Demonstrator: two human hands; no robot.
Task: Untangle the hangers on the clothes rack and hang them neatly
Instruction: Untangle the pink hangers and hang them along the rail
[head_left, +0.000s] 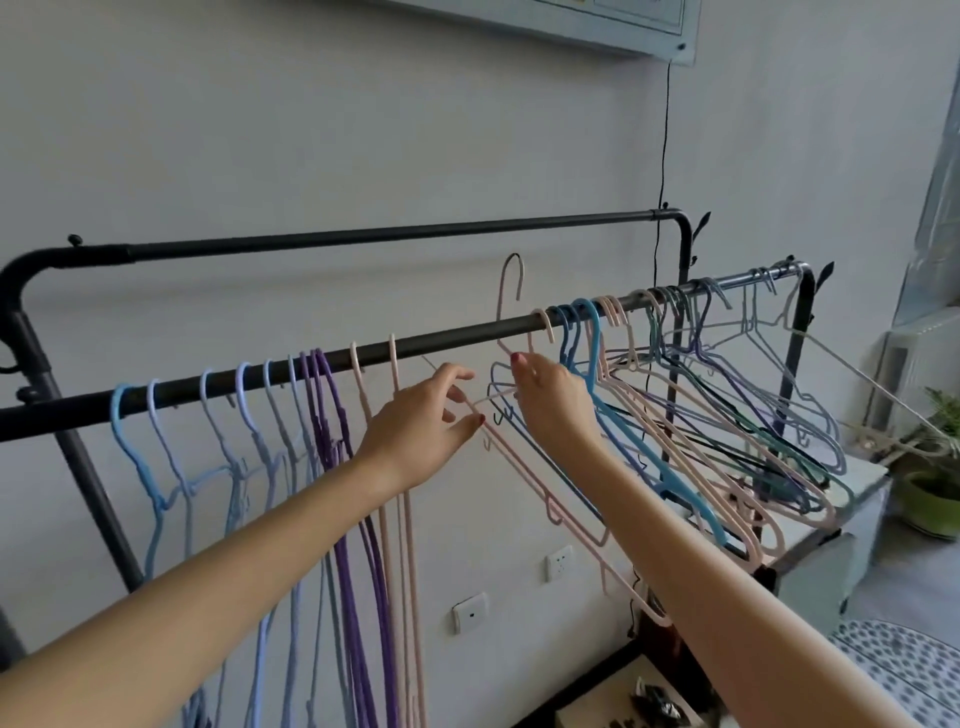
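before a pale wall, both hands' curled fingers pinch a pink hanger.

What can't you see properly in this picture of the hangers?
1. Head view: the bottoms of the sorted hangers are cut off by the lower edge and the left forearm.
2. The right hand hides where its fingers hold the pink hanger.
3. The tangled hangers overlap, too jumbled to count.
4. The dark things bottom centre are too blurred.
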